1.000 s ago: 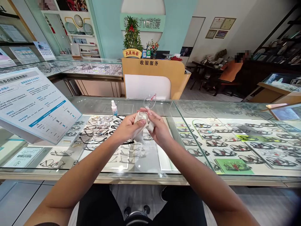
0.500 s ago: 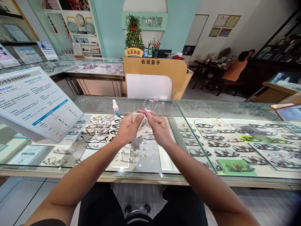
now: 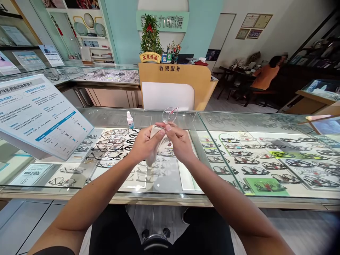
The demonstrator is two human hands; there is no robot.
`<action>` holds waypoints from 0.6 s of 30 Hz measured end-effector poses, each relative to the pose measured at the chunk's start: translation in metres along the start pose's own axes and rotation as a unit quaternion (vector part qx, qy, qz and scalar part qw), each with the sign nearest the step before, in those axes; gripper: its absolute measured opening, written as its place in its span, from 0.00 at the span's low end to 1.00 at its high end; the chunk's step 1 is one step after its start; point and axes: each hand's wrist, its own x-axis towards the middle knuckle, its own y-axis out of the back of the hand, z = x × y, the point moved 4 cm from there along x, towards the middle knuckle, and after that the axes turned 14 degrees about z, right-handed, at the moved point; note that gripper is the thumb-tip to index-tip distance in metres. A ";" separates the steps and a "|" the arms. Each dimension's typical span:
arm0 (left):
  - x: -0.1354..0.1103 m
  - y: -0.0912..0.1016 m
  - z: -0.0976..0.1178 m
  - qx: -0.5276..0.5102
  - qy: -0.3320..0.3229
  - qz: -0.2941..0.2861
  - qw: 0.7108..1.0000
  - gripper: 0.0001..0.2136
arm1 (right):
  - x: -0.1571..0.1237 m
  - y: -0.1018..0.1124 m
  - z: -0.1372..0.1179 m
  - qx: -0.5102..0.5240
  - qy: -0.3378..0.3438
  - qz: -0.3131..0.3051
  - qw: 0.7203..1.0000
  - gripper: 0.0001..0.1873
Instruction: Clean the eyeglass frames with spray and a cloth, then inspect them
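Both hands meet above the glass counter (image 3: 170, 191). My left hand (image 3: 145, 143) is closed on a pale cleaning cloth (image 3: 153, 148) that hangs below the fingers. My right hand (image 3: 180, 141) pinches a pair of clear-lensed glasses (image 3: 169, 115) with a thin pink frame; one lens sticks up above the fingertips while the other is wrapped in the cloth. A small white spray bottle (image 3: 130, 120) with a blue label stands on the counter just left of the hands.
Rows of spectacle frames (image 3: 262, 159) lie under the glass. A tilted printed information board (image 3: 39, 113) stands at the left. A wooden cashier desk (image 3: 175, 86) is behind. A person in orange (image 3: 265, 78) sits at a table far right.
The hands have shifted slightly while rubbing the lens; the cloth is more bunched in my left hand and hangs shorter. The glasses stay gripped.
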 end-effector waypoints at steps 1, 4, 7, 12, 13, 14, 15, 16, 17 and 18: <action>0.001 0.000 -0.001 0.003 -0.010 0.011 1.000 0.31 | 0.000 -0.001 -0.002 -0.008 0.020 -0.004 1.000 0.34; 0.005 0.004 -0.004 0.025 -0.026 0.017 0.999 0.33 | 0.003 0.001 -0.006 -0.010 0.073 -0.006 0.997 0.35; 0.012 0.010 -0.007 0.031 -0.007 0.008 0.999 0.34 | 0.011 0.010 -0.008 -0.011 0.092 0.022 0.995 0.31; 0.021 0.024 -0.012 0.004 0.031 0.064 0.997 0.32 | 0.019 0.025 -0.011 -0.026 0.092 0.030 0.995 0.27; 0.023 0.026 -0.013 -0.003 0.047 0.072 0.996 0.32 | 0.020 0.024 -0.011 -0.030 0.091 0.015 0.995 0.27; 0.024 0.028 -0.015 -0.011 0.063 0.078 0.995 0.33 | 0.019 0.024 -0.011 -0.036 0.090 -0.001 0.995 0.28; 0.024 0.029 -0.016 -0.018 0.076 0.082 0.994 0.33 | 0.019 0.022 -0.010 -0.042 0.087 -0.016 0.995 0.28; 0.025 0.030 -0.017 -0.025 0.084 0.088 0.992 0.33 | 0.018 0.021 -0.009 -0.050 0.082 -0.027 0.995 0.29; 0.026 0.031 -0.018 -0.030 0.087 0.096 0.991 0.33 | 0.018 0.020 -0.008 -0.056 0.078 -0.035 0.995 0.30; 0.027 0.032 -0.018 -0.035 0.086 0.107 0.990 0.32 | 0.017 0.019 -0.006 -0.063 0.074 -0.039 0.994 0.31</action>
